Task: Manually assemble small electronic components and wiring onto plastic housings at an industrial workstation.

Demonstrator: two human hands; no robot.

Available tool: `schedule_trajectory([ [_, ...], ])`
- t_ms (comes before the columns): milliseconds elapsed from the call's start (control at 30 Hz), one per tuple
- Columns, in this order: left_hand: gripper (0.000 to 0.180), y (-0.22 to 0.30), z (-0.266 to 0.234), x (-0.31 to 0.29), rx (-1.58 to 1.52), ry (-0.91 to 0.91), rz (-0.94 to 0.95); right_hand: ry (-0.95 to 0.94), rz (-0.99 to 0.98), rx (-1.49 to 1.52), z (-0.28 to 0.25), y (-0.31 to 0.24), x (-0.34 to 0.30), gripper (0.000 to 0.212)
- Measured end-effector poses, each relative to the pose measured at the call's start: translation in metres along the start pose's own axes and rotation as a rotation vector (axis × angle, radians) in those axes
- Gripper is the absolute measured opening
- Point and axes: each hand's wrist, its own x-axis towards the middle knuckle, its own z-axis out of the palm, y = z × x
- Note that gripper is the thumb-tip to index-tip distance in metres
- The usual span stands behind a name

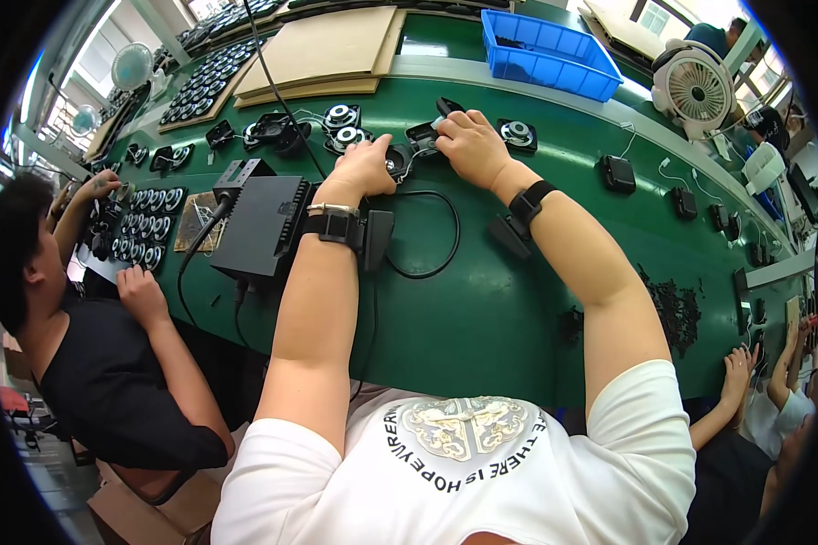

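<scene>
While hands [473, 150] touch speaker parts [422, 135], white shirt [563, 490], dark lettering [453, 485]

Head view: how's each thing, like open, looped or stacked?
Blue bin: open-topped, dark pieces inside.
Boards: stacked flat.
Black cable: looped.
Beige fan at right: upright; can't tell whether spinning.
Black box: cables attached.
Left hand: bent, at black speaker part.
Right hand: curled, at black housing.

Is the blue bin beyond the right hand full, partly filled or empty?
Partly filled: dark pieces lie inside the blue bin, with bare blue surface showing beside them.
</scene>
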Motion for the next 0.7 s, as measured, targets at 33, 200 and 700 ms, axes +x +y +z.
schedule_trajectory([
  [33, 0.077, 0.001, -0.002, -0.001, 0.011, 0.009, -0.016, -0.007, 0.005, 0.002, 0.002, 0.0, -0.003, 0.008],
  [200, 0.081, 0.02, -0.016, -0.012, 0.026, 0.01, -0.071, 0.059, 0.146, 0.278, -0.014, -0.001, -0.011, 0.024],
  [700, 0.024, 0.034, -0.018, -0.029, -0.298, 0.249, 0.19, 0.167, 0.343, 0.392, -0.086, -0.016, -0.036, 0.03],
])
